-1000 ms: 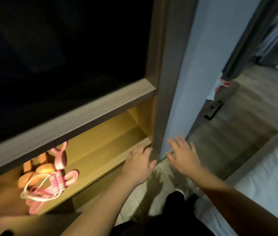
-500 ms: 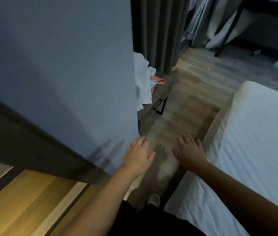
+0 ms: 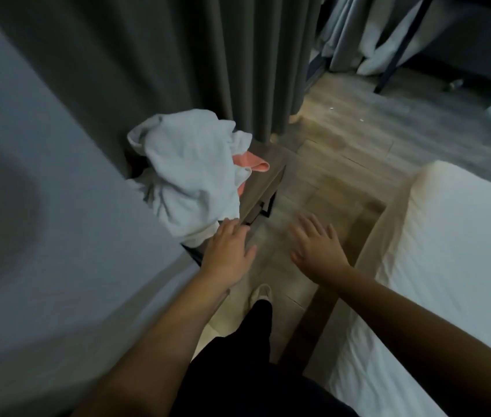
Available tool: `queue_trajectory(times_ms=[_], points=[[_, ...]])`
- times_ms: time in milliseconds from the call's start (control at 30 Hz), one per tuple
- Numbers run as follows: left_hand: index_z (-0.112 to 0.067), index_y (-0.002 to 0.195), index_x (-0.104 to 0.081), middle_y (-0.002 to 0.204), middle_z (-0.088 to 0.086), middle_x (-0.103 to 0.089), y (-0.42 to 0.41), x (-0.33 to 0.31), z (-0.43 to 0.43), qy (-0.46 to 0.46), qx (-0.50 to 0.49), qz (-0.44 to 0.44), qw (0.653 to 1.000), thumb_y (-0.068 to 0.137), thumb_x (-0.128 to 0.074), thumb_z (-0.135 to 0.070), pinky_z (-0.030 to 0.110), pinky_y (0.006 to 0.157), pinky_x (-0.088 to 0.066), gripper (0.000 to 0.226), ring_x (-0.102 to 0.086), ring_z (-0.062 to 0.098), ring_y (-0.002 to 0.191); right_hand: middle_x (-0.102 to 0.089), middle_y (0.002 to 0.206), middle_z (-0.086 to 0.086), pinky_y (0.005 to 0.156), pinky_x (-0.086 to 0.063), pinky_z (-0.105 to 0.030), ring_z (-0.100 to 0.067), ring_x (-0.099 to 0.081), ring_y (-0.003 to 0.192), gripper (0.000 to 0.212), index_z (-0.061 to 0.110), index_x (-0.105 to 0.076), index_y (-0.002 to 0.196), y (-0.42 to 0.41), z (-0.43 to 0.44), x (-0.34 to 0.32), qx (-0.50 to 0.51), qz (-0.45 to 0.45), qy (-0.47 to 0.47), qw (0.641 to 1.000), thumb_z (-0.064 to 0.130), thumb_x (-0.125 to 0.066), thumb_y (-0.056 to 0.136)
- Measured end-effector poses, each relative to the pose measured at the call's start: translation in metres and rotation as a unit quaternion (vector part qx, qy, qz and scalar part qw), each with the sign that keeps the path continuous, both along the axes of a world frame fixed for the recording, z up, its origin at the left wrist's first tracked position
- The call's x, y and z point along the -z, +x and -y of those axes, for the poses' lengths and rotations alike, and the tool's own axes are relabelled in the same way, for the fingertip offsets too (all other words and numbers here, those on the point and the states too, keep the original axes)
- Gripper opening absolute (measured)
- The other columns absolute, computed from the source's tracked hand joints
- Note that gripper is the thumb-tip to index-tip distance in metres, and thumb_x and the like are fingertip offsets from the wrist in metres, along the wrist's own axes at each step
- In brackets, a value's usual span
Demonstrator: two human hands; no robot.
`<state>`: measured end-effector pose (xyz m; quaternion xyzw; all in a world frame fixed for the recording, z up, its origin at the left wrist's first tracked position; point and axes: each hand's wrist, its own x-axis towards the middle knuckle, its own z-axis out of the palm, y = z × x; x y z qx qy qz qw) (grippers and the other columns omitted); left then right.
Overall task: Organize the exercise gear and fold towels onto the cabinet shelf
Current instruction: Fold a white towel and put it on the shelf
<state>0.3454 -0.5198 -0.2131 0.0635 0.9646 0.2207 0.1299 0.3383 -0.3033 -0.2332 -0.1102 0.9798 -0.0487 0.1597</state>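
A crumpled white towel (image 3: 191, 173) lies heaped on a small wooden side table (image 3: 263, 183), with a pink cloth (image 3: 250, 162) poking out from under its right side. My left hand (image 3: 227, 254) is stretched forward, fingers straight, just below the towel's lower edge; whether it touches the towel I cannot tell. My right hand (image 3: 316, 251) is spread flat in the air over the floor, holding nothing. The cabinet shelf and the exercise gear are out of view.
A grey-blue wall panel (image 3: 42, 206) fills the left. Dark grey curtains (image 3: 208, 55) hang behind the table. A bed with a white sheet (image 3: 448, 266) runs along the right. Between them is a narrow strip of wooden floor (image 3: 328, 164), where my leg and shoe (image 3: 260, 293) stand.
The view has swung right, from the lit cabinet shelf with the pink gear to the side table. Both hands stayed stretched out and empty, and the towel pile is now close to my left hand.
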Motion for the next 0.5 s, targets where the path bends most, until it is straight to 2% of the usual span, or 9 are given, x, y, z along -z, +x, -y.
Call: queue_trajectory(times_ms=[167, 300, 500], points=[[-0.016, 0.137, -0.047, 0.152, 0.008, -0.032, -0.08, 0.003, -0.003, -0.026, -0.055, 0.008, 0.998, 0.096, -0.052, -0.036, 0.04, 0.111, -0.03, 0.047, -0.024, 0.026, 0.143, -0.01, 0.163, -0.007, 0.118, -0.009, -0.057, -0.029, -0.004, 0.151, 0.064, 0.029, -0.017, 0.153, -0.105, 0.015, -0.007, -0.069, 0.015, -0.005, 0.997, 0.048, -0.042, 0.097], [-0.015, 0.137, -0.048, 0.152, 0.008, -0.035, -0.124, 0.001, 0.004, -0.031, -0.124, 0.008, 0.992, 0.095, -0.053, -0.034, 0.039, 0.11, -0.031, 0.046, -0.026, 0.025, 0.142, -0.012, 0.163, -0.009, 0.12, -0.009, -0.057, -0.031, -0.004, 0.151, 0.06, 0.022, -0.023, 0.153, -0.169, 0.038, -0.015, -0.127, 0.019, -0.009, 0.992, 0.047, -0.038, 0.1], [-0.022, 0.141, -0.043, 0.154, 0.003, -0.032, -0.192, 0.01, 0.024, -0.046, -0.279, 0.04, 0.958, 0.097, -0.05, -0.041, 0.037, 0.112, -0.03, 0.048, -0.028, 0.022, 0.142, -0.004, 0.165, -0.004, 0.12, -0.007, -0.056, -0.032, -0.001, 0.151, 0.065, 0.032, -0.012, 0.155, -0.282, 0.079, -0.012, -0.259, 0.004, -0.015, 0.966, 0.051, -0.04, 0.099]])
